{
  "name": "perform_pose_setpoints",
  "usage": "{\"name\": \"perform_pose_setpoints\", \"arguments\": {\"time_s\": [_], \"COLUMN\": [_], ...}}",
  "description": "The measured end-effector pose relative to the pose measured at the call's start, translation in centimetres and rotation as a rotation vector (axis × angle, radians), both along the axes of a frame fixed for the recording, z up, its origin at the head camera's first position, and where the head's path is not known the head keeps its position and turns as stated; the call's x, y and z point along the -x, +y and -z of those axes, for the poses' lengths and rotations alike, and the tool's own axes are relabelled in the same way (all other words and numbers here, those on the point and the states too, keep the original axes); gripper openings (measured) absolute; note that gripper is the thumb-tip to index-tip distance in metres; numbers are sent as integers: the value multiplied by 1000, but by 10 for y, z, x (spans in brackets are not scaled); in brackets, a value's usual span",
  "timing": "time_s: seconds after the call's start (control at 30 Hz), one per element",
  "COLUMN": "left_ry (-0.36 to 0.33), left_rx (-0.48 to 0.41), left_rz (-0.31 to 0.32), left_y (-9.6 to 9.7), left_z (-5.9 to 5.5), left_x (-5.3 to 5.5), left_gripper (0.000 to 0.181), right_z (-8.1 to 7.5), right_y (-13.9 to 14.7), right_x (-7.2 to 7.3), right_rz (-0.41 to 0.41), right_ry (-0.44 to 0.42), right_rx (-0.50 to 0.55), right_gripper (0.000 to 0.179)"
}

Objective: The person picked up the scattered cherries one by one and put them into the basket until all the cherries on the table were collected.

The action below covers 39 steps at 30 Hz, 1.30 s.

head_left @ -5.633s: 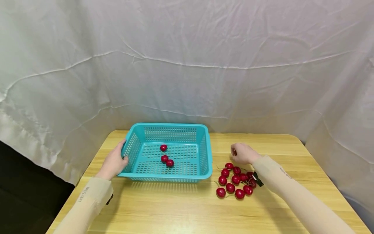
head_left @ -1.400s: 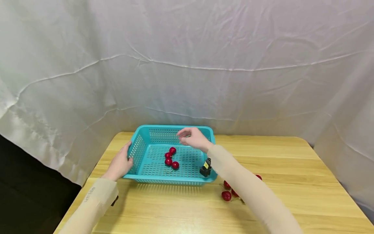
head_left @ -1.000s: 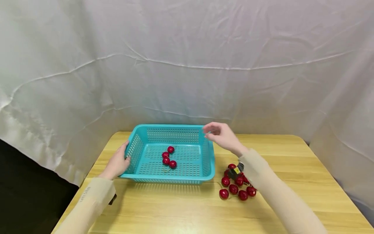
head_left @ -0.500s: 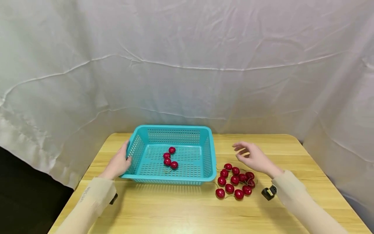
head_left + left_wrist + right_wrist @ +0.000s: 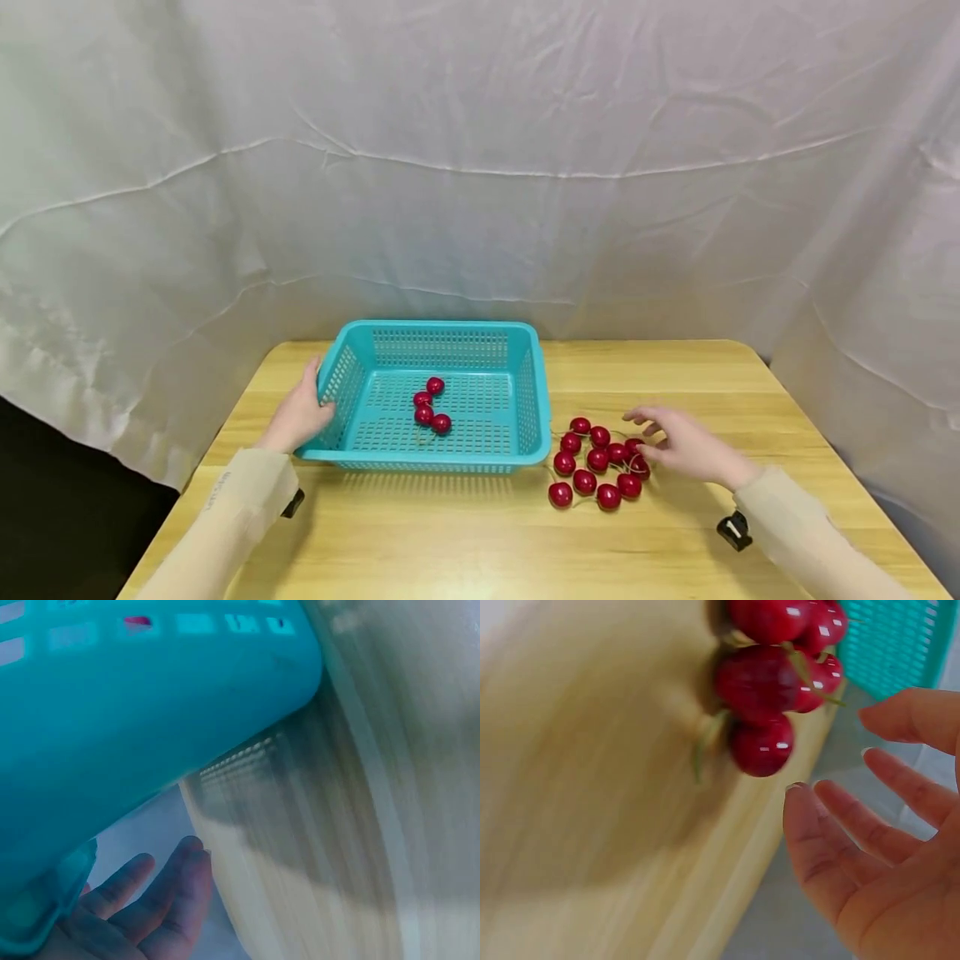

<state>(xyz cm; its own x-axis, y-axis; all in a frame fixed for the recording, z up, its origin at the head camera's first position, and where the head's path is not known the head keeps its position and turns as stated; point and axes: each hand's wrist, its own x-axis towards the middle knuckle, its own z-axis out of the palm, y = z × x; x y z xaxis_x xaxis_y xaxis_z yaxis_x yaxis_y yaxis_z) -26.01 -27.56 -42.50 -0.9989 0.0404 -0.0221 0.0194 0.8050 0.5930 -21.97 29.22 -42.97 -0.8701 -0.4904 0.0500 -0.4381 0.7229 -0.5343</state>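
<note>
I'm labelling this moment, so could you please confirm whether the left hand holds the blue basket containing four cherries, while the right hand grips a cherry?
Not quite: the right hand grips nothing; the right wrist view shows its fingers apart and empty. The left hand does hold the blue basket containing four cherries.

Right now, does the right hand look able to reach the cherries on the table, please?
Probably yes: the right hand holds nothing and is beside the cherries, with nothing visible between them.
</note>
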Motion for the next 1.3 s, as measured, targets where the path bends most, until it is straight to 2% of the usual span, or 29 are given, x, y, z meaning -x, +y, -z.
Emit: {"name": "perform_pose_setpoints", "arguments": {"time_s": [0.17,0.33,0.6,0.83,1.3], "left_ry": [-11,1,-8,-31,-23], "left_rx": [4,53,55,52,48], "left_rz": [-24,-14,-30,-32,-35], "left_y": [-3,-1,3,7,6], "left_z": [2,5,9,7,6], "left_x": [0,1,1,2,2], "left_gripper": [89,86,86,84,84], "right_z": [10,14,18,21,28], "right_y": [1,0,-1,-4,-8], "right_x": [-1,-5,-7,-5,7], "right_rz": [-10,-17,-39,-34,-20], "right_ry": [23,21,6,12,35], "right_rx": [-52,-153,-203,-224,-280], "right_gripper": [50,56,62,54,44]}}
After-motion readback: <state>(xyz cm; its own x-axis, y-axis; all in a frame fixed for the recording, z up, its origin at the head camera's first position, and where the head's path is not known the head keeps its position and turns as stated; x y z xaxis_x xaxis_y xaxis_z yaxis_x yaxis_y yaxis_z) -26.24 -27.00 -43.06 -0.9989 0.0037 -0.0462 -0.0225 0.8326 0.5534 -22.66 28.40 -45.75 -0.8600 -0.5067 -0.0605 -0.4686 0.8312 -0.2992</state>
